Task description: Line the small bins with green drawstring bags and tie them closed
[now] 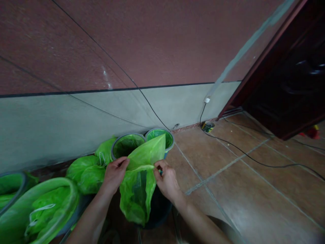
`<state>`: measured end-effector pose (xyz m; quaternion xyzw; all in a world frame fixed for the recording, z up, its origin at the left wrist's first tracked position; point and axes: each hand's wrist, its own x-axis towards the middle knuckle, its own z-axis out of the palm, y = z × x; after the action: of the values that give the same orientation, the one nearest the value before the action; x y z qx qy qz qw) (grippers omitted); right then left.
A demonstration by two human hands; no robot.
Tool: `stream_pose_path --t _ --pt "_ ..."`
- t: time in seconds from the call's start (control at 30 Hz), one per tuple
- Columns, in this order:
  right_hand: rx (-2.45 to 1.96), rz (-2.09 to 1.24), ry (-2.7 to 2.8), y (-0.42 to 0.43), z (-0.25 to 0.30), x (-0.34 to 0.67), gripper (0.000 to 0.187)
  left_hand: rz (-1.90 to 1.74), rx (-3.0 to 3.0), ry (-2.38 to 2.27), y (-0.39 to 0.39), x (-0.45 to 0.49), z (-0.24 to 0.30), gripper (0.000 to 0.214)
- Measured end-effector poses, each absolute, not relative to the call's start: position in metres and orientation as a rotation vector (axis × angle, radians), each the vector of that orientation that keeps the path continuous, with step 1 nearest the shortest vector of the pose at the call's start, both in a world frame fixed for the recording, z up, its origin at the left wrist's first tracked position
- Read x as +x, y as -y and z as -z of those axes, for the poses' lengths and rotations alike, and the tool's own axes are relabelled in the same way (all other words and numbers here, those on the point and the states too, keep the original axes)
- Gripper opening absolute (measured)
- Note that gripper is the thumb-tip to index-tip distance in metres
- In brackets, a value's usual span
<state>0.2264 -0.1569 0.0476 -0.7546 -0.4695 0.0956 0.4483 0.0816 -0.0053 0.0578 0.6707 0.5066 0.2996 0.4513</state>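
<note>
A thin, see-through green mesh bag (138, 189) is stretched between my two hands. My left hand (115, 173) pinches its edge on the left side, and my right hand (166, 178) pinches the edge on the right. One flap of the bag rises to a point above my hands, while the rest hangs down. Below and behind it stands a dark bucket (161, 210), partly covered by the bag and my right arm. Just beyond my hands, a grey-rimmed bucket lined with green (128, 144) stands beside a second green-lined bucket (169, 139).
At the left are a large green-lined bucket (68, 189), another grey-rimmed bucket (24, 183) and bunched green bags (85, 169) with white cord. A black cable (250, 157) crosses the tiled floor (274, 196). A small can (208, 126) stands by the wall near a dark door (286, 84).
</note>
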Motion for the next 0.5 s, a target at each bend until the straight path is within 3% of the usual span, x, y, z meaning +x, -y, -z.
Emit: stream_pose_path --t 0.17,0.33,0.5 --pt "-1.902 -0.077 1.015 0.161 -0.053 0.240 0.017 -0.821 1.598 -1.373 -0.008 0.073 -0.047 0.041" --pt "-1.819 0.005 1.027 0.160 -0.054 0.241 0.018 -1.099 2.014 -1.324 0.007 0.076 -0.062 0.060" --pt "-1.769 0.029 1.030 0.161 -0.051 0.241 0.021 -0.982 2.454 -0.744 0.049 0.088 -0.072 0.038"
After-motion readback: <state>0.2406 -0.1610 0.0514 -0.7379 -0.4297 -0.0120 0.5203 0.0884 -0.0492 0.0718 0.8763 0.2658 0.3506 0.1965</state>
